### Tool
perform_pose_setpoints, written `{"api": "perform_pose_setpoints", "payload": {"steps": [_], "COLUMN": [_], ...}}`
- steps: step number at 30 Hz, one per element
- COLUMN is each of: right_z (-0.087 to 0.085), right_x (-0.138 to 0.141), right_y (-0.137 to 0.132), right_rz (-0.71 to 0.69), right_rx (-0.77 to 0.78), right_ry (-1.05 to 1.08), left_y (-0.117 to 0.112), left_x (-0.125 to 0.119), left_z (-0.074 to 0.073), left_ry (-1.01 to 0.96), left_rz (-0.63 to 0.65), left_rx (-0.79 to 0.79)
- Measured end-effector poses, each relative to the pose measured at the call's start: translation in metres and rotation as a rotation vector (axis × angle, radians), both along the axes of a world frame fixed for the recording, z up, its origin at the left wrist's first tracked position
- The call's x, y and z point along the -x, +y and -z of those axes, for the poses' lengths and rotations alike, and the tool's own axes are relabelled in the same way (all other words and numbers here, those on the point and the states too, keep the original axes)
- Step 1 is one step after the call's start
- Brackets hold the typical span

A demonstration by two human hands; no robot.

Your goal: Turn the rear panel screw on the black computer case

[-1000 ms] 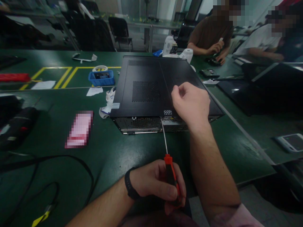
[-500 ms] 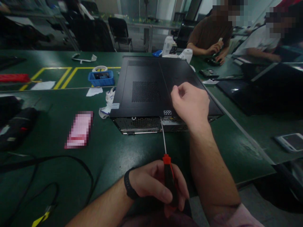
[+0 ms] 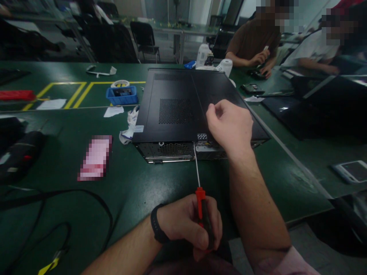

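Note:
A black desktop computer case (image 3: 174, 88) lies flat on the green table, its rear panel (image 3: 172, 149) facing me. My left hand (image 3: 190, 221), with a black band at the wrist, is wrapped round the red and black handle of a screwdriver (image 3: 201, 202). The long shaft reaches forward and its tip meets the rear panel near the middle of the upper edge; any screw there is too small to see. On the right part of the case's top rests my right hand (image 3: 231, 122), fingers curled and thumb against the forefinger. Whatever it may hold is hidden.
Left of the case are white gloves (image 3: 130, 124), a blue bin (image 3: 122, 95), a pixelated pink item (image 3: 96, 157) and black cables (image 3: 94, 193). A black laptop (image 3: 329, 107) and a phone (image 3: 351, 171) lie right. Two people sit across the table; one handles a small part.
The screwdriver handle has turned, its red stripe now facing left. My left fingers have closed further round it. My right hand stays on the case.

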State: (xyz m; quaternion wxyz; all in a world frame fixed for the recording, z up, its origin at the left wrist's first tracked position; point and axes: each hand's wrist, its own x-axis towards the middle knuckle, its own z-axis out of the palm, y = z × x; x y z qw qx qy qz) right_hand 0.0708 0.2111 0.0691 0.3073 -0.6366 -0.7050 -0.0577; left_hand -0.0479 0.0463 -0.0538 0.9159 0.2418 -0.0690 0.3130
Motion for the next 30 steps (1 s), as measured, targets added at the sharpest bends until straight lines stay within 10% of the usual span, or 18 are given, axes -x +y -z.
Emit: {"api": "perform_pose_setpoints", "payload": {"steps": [30], "right_z": [0.0], "right_x": [0.001], "right_y": [0.0], "right_rz": [0.008], "right_rx": [-0.011], "right_ry": [-0.007], "left_y": [0.0], "left_x": [0.008], "left_z": [-0.017], "left_ry": [0.139], "left_rz": [0.018], "left_rx": [-0.025]}}
